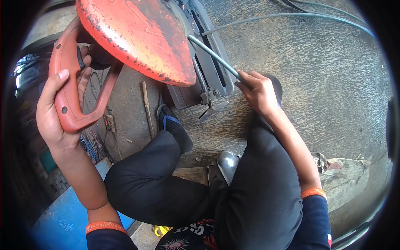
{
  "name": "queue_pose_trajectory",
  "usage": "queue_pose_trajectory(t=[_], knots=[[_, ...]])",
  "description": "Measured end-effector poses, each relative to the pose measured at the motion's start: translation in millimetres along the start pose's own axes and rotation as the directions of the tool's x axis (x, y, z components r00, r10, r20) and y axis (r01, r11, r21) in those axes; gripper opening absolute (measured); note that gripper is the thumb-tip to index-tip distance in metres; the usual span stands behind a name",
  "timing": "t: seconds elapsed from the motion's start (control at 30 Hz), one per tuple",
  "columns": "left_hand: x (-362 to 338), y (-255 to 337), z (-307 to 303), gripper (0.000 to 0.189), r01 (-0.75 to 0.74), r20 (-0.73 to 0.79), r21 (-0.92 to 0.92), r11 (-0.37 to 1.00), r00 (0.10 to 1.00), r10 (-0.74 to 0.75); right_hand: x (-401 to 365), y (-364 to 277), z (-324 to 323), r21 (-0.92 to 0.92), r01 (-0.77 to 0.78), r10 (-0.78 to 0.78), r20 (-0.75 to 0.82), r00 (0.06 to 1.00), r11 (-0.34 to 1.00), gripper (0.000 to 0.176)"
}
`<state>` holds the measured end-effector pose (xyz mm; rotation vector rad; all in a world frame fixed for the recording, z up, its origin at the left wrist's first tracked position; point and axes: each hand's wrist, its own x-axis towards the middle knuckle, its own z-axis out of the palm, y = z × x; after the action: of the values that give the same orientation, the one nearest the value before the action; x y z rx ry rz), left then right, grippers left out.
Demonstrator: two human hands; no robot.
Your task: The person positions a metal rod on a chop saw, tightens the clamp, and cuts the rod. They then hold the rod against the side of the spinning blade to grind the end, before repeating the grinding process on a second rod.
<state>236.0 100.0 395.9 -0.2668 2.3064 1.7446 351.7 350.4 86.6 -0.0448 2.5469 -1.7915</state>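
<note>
My left hand [53,106] is wrapped round the orange-red handle [66,89] of a cut-off saw, with fingers near the dark trigger inside the loop. The saw's scuffed red blade guard [141,41] fills the upper left and hides most of the blade area. In my right hand [260,92] is a thin metal rod [216,57], gripped near its close end. The rod slants up to the left, and its far end goes behind the guard's edge. Below it are the saw's dark base [181,96], a threaded vise screw [200,76] and its crank [213,111].
A long thin rod or tube [287,15] reaches from the saw to the upper right. A wooden stick [147,109] lies near my sandalled foot [175,129]. A shiny domed metal piece [228,165] is between my legs. A blue panel [64,221] lies lower left, crumpled sheeting [346,179] at right.
</note>
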Motion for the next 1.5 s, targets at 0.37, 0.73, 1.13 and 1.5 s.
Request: queue_pose_trajectory(t=[0.37,0.73,1.13,1.5], knots=[[0,-1,-3,0.055,0.011,-0.024,0.034,0.999,1.000,-0.010,6,-4,-3,0.248,-0.357,0.325,0.161,0.932,0.901,0.035],[-1,-1,3,0.058,0.005,-0.042,0.013,1.000,0.999,-0.005,4,-4,10,0.250,-0.297,0.230,0.264,0.937,0.921,0.038],[-1,-1,2,0.058,0.007,-0.054,0.003,1.000,0.999,-0.007,2,2,15,0.144,-0.098,0.102,-0.022,0.994,0.985,0.030],[-1,1,-2,0.057,0.031,-0.079,0.084,0.996,0.997,-0.025,67,13,-49,-0.574,0.036,-0.148,-0.149,0.978,0.818,0.020]])
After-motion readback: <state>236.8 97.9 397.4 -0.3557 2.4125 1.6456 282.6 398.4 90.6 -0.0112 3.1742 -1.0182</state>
